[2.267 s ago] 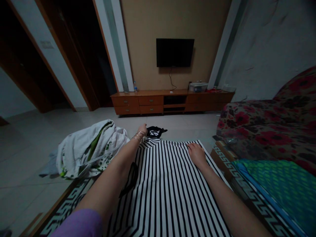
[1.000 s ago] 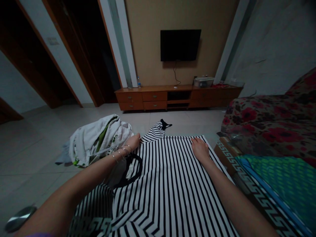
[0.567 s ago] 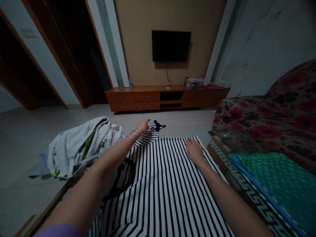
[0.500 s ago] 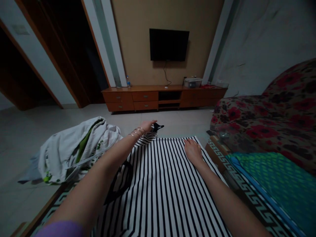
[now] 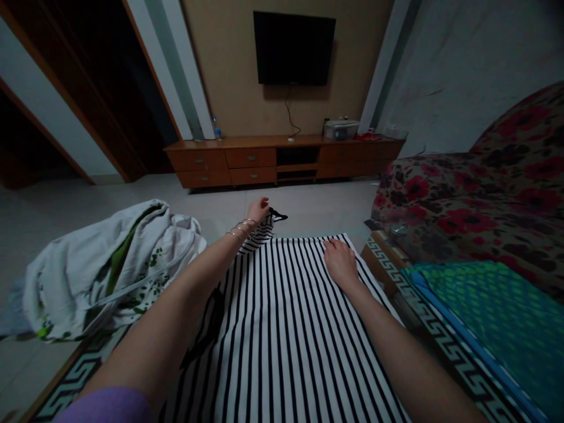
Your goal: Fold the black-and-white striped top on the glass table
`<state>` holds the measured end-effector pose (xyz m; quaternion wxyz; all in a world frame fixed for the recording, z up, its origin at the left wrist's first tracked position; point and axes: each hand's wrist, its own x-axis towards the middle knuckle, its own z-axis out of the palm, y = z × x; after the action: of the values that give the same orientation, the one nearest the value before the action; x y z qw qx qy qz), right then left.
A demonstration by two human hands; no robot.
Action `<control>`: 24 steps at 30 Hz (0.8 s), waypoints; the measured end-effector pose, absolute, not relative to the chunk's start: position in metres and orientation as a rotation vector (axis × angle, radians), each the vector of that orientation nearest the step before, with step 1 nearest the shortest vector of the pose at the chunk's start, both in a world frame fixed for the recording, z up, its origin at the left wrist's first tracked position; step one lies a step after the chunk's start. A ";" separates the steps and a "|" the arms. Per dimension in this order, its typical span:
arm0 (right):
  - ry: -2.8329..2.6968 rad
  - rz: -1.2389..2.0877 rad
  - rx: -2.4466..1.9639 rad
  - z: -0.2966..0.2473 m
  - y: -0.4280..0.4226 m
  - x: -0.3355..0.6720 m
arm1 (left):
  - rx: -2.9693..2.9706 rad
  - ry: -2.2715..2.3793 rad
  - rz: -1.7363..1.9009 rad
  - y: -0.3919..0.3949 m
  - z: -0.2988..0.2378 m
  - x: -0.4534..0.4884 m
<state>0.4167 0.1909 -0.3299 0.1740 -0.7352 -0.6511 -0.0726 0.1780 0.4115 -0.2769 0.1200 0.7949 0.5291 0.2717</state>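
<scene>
A black-and-white striped garment (image 5: 291,317) lies spread over the table in front of me. My left hand (image 5: 259,209), with thin bracelets at the wrist, is closed on a gathered part of it at the far left, lifted above the rest. A thin black strap (image 5: 278,216) sticks out beside those fingers. At the far right corner, my right hand (image 5: 341,262) rests palm down on the cloth, fingers stretched out. A black band (image 5: 210,329) curves along the garment's left side, partly behind my left forearm.
A white bundle of cloth with green leaf print (image 5: 118,264) lies at the left table edge. Folded green-and-blue fabric (image 5: 484,317) sits to the right, near a floral sofa (image 5: 440,194). Across the floor stand a wooden TV cabinet (image 5: 251,167) and a wall-mounted television (image 5: 294,50).
My view has tilted slightly down and shifted. My left hand still grips the gathered striped cloth, a little farther from the garment's flat part. My right hand stays on the far right corner.
</scene>
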 end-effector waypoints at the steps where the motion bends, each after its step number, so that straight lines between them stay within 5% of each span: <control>1: -1.845 -0.205 -2.085 -0.330 0.191 0.417 | 2.328 1.584 0.796 0.404 -0.279 0.175; 10: -1.852 -0.213 -2.058 -0.334 0.188 0.418 | 2.683 1.523 0.387 0.338 -0.317 0.139; 19: -1.878 -0.182 -2.100 -0.334 0.186 0.425 | 2.791 1.356 0.268 0.283 -0.267 0.087; 24: -2.025 -0.258 -1.964 -0.320 0.192 0.416 | 2.769 1.488 0.217 0.228 -0.284 0.075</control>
<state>0.4155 0.1919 -0.3205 0.1538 -0.6850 -0.7064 -0.0902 0.0748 0.2278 -0.2842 -0.0047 0.8788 0.4722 0.0688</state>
